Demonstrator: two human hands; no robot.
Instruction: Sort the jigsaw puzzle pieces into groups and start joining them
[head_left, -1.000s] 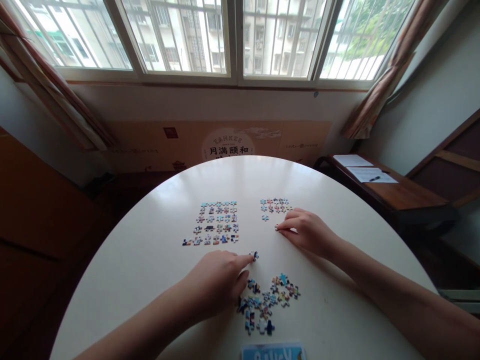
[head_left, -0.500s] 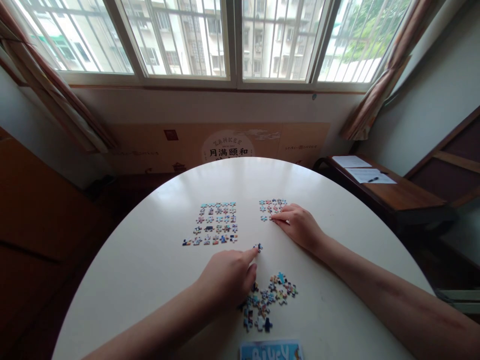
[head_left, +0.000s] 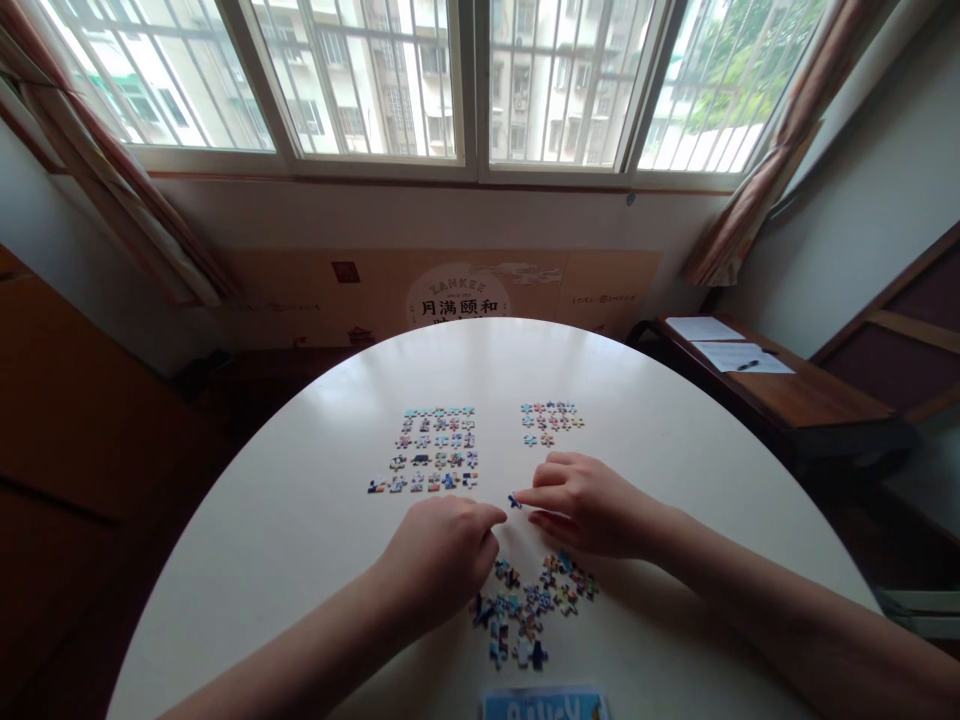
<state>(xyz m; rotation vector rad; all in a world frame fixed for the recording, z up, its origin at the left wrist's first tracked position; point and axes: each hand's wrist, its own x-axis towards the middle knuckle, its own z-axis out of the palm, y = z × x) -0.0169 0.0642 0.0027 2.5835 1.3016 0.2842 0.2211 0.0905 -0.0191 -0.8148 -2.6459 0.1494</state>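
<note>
Jigsaw piece (head_left: 514, 501) lay touched by right hand (head_left: 589, 505), thumb and forefinger apart, left hand (head_left: 446, 550) curled left of the piece, its grip unclear.

Multicoloured jigsaw pieces (head_left: 538, 598), round white counter (head_left: 300, 545).
Lone dark-blue jigsaw piece (head_left: 514, 502); flat blue rectangle (head_left: 546, 704) with whitish lettering.

The head camera looks forward and down across the table (head_left: 262, 520).
</note>
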